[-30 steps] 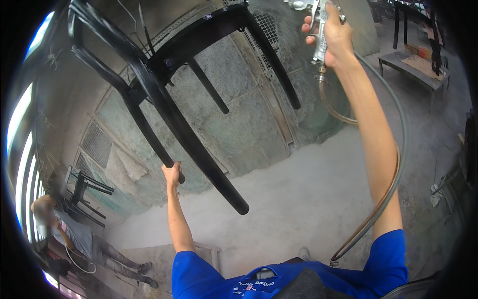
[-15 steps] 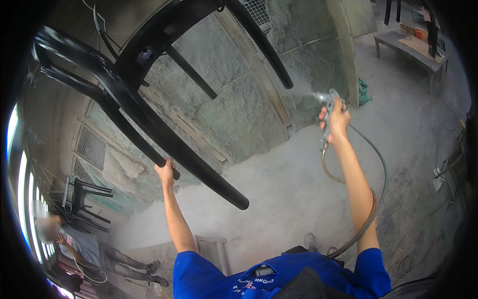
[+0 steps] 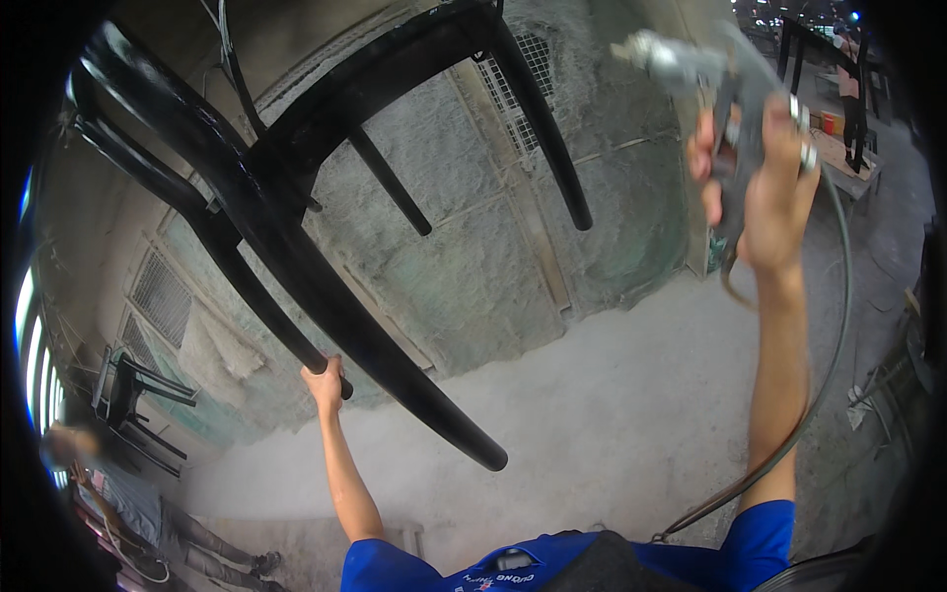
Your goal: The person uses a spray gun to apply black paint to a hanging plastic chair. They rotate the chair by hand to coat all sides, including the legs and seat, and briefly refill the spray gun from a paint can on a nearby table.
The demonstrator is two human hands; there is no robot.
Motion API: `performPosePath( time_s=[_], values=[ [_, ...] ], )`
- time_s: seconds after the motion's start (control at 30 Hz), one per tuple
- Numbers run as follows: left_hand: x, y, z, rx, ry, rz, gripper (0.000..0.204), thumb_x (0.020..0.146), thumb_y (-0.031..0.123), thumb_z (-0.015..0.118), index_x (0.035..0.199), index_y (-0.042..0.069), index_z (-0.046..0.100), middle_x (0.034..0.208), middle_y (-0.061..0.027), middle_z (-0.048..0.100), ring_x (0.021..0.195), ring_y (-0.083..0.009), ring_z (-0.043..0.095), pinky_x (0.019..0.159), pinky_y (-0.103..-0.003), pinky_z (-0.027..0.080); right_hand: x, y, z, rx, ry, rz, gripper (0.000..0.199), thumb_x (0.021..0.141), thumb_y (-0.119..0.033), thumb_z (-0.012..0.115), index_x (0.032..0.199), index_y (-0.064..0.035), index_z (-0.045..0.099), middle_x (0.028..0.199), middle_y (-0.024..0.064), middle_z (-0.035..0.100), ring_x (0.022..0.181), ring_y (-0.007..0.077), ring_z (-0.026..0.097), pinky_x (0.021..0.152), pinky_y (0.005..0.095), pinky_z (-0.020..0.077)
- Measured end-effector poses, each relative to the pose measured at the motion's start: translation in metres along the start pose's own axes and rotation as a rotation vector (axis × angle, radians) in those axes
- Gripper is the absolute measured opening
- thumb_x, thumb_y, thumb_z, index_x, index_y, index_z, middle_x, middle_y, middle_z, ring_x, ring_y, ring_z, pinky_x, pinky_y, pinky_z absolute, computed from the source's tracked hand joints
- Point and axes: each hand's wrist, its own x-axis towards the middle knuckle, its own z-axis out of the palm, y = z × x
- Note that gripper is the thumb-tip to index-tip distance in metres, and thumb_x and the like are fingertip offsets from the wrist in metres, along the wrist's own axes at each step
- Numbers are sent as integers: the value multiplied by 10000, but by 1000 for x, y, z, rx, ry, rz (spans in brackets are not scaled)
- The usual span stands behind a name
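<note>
A glossy black chair frame (image 3: pixel 340 109) hangs tilted in the upper left, its legs slanting down toward me. My left hand (image 3: pixel 324 385) is closed around the lower end of one leg. Beside it, a thicker curved leg (image 3: pixel 380 340) reaches toward the middle of the view. Up at the right, my right hand (image 3: pixel 774 217) grips a metal spray gun (image 3: pixel 681 64), blurred by motion, its nozzle pointing left. The gun is above and to the right of the nearest chair leg, apart from it. A thin hose (image 3: pixel 841 286) runs from the gun down along my right forearm.
Dusty, coated wall panels (image 3: pixel 414 266) with mesh grilles stand behind the chair. At lower left are another person (image 3: pixel 133 503) and a second black chair frame (image 3: pixel 143 390). A table (image 3: pixel 856 183) and another person (image 3: pixel 848 74) are at far right.
My right hand has raised the spray gun up and rightward, away from the chair leg. The spray mist seen earlier no longer shows. My left hand still grips its leg; the view has shifted.
</note>
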Motion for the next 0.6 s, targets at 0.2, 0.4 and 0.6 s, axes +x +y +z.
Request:
performPosePath(
  time_s=[0.2, 0.4, 0.6],
  values=[
    [11, -4, 7, -29, 3, 28, 186, 813, -33, 670, 733, 54, 527, 603, -32, 541, 512, -127, 525, 506, -291, 398, 61, 10, 21, -301, 167, -39, 399, 1065, -400, 548, 962, -22, 623, 817, 56, 651, 678, 107, 621, 410, 219, 409],
    [36, -46, -4, 2, -35, 21, 173, 858, 3, 693, 744, 27, 565, 618, -17, 562, 541, -126, 544, 531, -303, 436, -73, 84, 50, 50, 295, 236, 425, 1093, -364, 488, 1280, 9, 569, 823, 82, 627, 654, 149, 623, 404, 266, 471],
    [54, -73, -21, 31, -24, -12, 224, 865, 40, 734, 1017, -3, 576, 966, -92, 609, 806, -168, 598, 729, -340, 507, -135, 203, 152, 264, 457, 872, 343, 1099, -359, 466, 1104, -27, 553, 788, 70, 609, 635, 146, 610, 388, 276, 442]
  ],
)
